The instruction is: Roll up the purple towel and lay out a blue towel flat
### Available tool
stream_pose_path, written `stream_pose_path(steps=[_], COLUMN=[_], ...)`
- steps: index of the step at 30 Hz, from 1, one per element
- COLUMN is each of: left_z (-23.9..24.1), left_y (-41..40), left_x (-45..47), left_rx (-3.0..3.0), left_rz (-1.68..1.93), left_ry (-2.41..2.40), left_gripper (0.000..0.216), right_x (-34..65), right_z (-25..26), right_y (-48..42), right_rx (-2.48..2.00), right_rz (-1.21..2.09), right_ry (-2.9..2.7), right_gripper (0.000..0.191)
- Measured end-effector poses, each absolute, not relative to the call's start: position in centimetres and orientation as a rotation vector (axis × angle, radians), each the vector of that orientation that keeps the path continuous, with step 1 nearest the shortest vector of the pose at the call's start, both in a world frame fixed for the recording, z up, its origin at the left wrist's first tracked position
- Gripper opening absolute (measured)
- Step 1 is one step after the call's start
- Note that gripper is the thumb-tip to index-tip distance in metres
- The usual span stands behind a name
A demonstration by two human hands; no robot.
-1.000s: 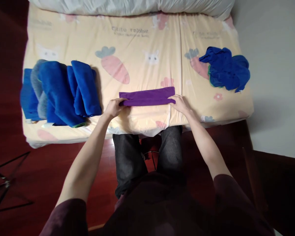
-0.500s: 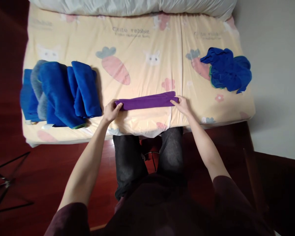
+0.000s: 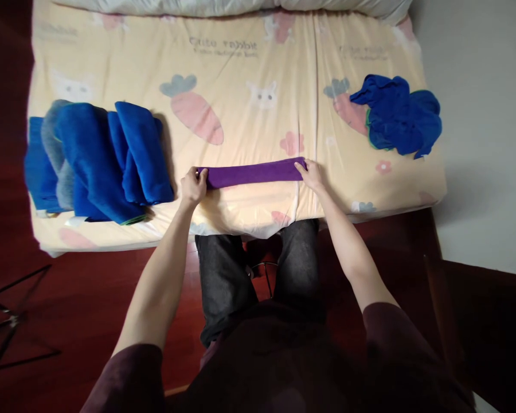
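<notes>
A purple towel (image 3: 250, 174), folded into a long narrow strip, stretches between my two hands near the bed's front edge. My left hand (image 3: 193, 186) pinches its left end, thumb on top. At the opposite end my right hand (image 3: 312, 175) grips the cloth between thumb and fingers. The strip looks fairly flat and straight, tilting slightly upward to the right. Whether it touches the sheet along its whole length, I cannot tell.
Folded blue towels (image 3: 92, 158) with a grey one (image 3: 63, 186) lie to the left. A crumpled blue cloth (image 3: 402, 115) rests on the right. Under them is a bed with a cream printed sheet (image 3: 241, 109); a white quilt (image 3: 223, 6) lines the far edge. A wall (image 3: 481, 143) stands right.
The purple towel's layers now line up into one even strip, where an edge stuck out at the right before. My right hand has shifted slightly up and left. The view has moved slightly.
</notes>
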State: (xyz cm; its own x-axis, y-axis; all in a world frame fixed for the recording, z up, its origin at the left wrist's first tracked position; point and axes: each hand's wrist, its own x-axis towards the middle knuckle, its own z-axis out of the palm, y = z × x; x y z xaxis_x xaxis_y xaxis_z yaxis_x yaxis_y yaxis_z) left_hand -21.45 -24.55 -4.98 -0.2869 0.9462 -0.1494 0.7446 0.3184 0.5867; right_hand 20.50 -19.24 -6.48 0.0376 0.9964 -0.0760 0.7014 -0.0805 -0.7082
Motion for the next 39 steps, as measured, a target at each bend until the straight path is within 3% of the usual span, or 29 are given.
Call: stream_pose_path(steps=[6, 12, 15, 19, 26, 29, 34, 39], left_z=[-4.4, -2.9, -3.2, -4.7, -4.1, -2.5, -2.6, -4.6], left_y=[-24.4, -27.2, -28.1, -27.5, -26.3, -28.9, -34.0, -30.8], left_x=[-20.2, -16.6, -15.5, -16.4, -19.6, -18.2, -11.0, -6.2], left_rx=[1.455, 1.81, 1.995, 1.968, 1.959, 1.84, 1.076, 0.23], left_rz=[0.535, 0.742, 0.71, 0.674, 0.595, 0.768, 1.031, 1.258], left_ry=[2.167, 2.076, 1.726, 1.625, 1.635, 1.763, 1.557, 1.063], left_gripper=[0.036, 0.057, 0.072, 0.089, 0.079, 0.074, 0.053, 0.025], right_x=[19.8, 17.3, 15.9, 15.8, 17.7, 17.9, 18.1, 18.1], right_z=[-6.2, -4.2, -3.1, -3.3, -4.0, -3.5, -2.3, -0.8], right_y=[-18.9, -21.9, -23.4, -23.6, -21.5, -20.6, -18.6, -17.2], right_rx=[-1.958, -1.945, -1.724, -1.602, -1.667, -1.676, -1.654, -1.606], right_rz=[0.739, 0.335, 0.463, 0.537, 0.529, 0.564, 0.574, 0.512], right_ry=[-1.753, -1.995, -2.307, -2.446, -2.383, -2.422, -2.527, -2.629], right_gripper=[0.048, 0.057, 0.064, 0.066, 0.064, 0.061, 0.063, 0.066])
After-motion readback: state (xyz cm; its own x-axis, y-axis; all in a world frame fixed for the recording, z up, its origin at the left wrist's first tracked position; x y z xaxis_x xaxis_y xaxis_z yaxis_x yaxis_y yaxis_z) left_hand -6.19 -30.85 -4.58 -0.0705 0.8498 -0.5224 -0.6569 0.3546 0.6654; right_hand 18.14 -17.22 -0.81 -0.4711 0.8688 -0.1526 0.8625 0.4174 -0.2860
